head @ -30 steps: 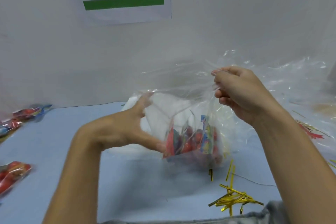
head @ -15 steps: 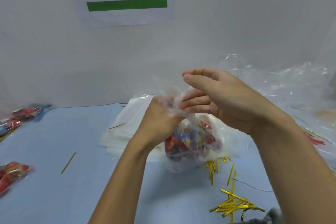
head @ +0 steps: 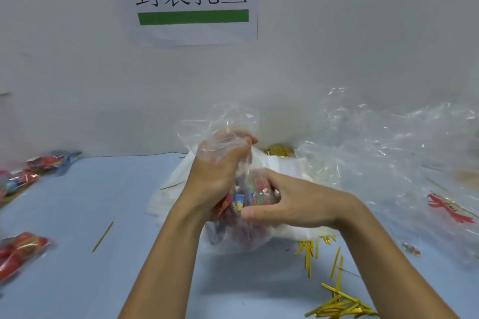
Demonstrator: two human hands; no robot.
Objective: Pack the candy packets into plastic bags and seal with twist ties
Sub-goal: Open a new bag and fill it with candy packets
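At the middle of the pale blue desk [head: 108, 189], I hold a clear, crinkled plastic bag [head: 233, 238] with red and multicoloured candy packets [head: 239, 202] bunched inside it. The bag's bottom sits on or just above the desk; I cannot tell which. My left hand [head: 217, 173] is curled tight around the gathered neck of the bag, with the loose top of the plastic fanning up above my fist. My right hand [head: 290, 204] is just beside it, lower down, its fingers curled against the side of the bag and pressing the packets, thumb pointing left across the front.

Behind the bag lies a flat stack of clear plastic bags [head: 282, 166], and to its right a heap of loose, rumpled clear plastic [head: 388, 142]. Short gold twist ties [head: 337, 305] are scattered on the desk in front of my right forearm, and a single gold twist tie [head: 103, 237] lies alone to the left. Sealed bags of red candy [head: 18, 254] sit along the left edge of the desk. On the grey wall ahead hangs a white paper sign [head: 191, 0] with black Chinese characters above a green bar.
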